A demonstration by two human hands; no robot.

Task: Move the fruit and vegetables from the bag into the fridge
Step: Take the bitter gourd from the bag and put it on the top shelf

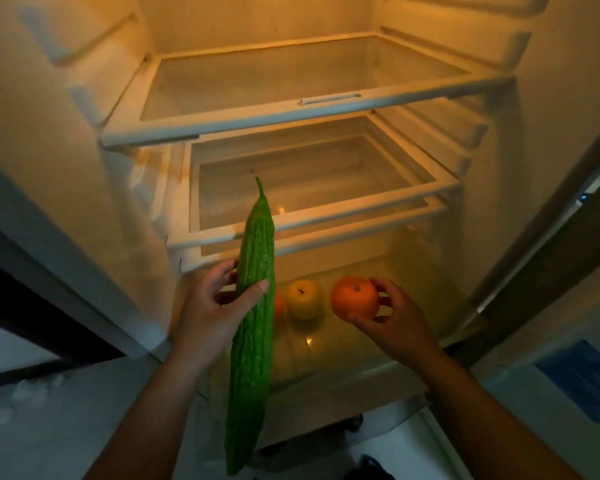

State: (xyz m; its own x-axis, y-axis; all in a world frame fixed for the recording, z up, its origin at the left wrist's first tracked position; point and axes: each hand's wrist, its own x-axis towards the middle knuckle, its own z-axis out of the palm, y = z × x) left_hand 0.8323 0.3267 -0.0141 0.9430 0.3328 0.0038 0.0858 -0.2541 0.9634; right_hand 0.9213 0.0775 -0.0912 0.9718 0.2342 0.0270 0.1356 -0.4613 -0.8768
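Two hands reach into the open white fridge (84, 98). Left hand (208, 306) grips a long bumpy green gourd (253, 306); right hand (392, 317) cups a round orange fruit (354, 296).

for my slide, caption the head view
Left hand holds a gourd, right hand an orange, at the open fridge.

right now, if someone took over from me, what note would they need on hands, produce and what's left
Left hand: fingers closed round the long green bitter gourd, held in front of the open fridge.
Right hand: holding an orange just above the bottom compartment.
Done: a yellow apple and a second orange fruit, mostly hidden by the gourd, already sit there.
Left: set down both held items. The bag is out of view, so its contents are unknown.
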